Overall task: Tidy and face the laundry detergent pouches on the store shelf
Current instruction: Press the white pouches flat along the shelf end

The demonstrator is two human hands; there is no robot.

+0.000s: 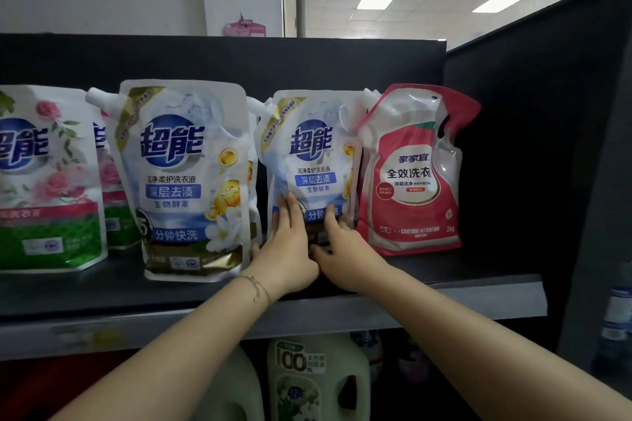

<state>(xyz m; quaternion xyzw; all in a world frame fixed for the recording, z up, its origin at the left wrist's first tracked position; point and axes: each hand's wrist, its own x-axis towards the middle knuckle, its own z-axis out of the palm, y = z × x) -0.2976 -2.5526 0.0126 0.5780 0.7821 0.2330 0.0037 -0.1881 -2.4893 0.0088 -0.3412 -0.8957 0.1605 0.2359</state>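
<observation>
Black store shelf (461,270), flat and matt, with a grey metal front lip and a dark back panel behind. On it, a row of soft plastic detergent pouches, all standing upright, glossy and a little wrinkled.

At far left, a white rose-print pouch (44,177) with green bottom band, cut by the frame edge; a similar one just behind it, partly hidden. Next, a large white and blue pouch (186,181), puffed at the belly, with a gold bottom strip, yellow droplets and a white flower print, spout cap at the upper left corner. Stands nearer to the shelf edge than its neighbours.

In the middle, a smaller blue and white pouch (309,160) of the same brand, set further back, spout at the upper left, more pouches close behind it. Left hand (285,249) laid flat and open on the lower front of this pouch, fingers stretched upward and pressing the film. Thin chain bracelet on the left wrist. Right hand (342,249) also open, fingers slightly bent, tips touching the lower right part of the same pouch. Neither hand closed around anything.

Just beside, to the right, a red and white pouch (415,177) with a clear corner handle area, creased and bent at the top right, touching the middle pouch.

Below the shelf, pale hard plastic jugs (318,383) with moulded handles, partly visible.
</observation>
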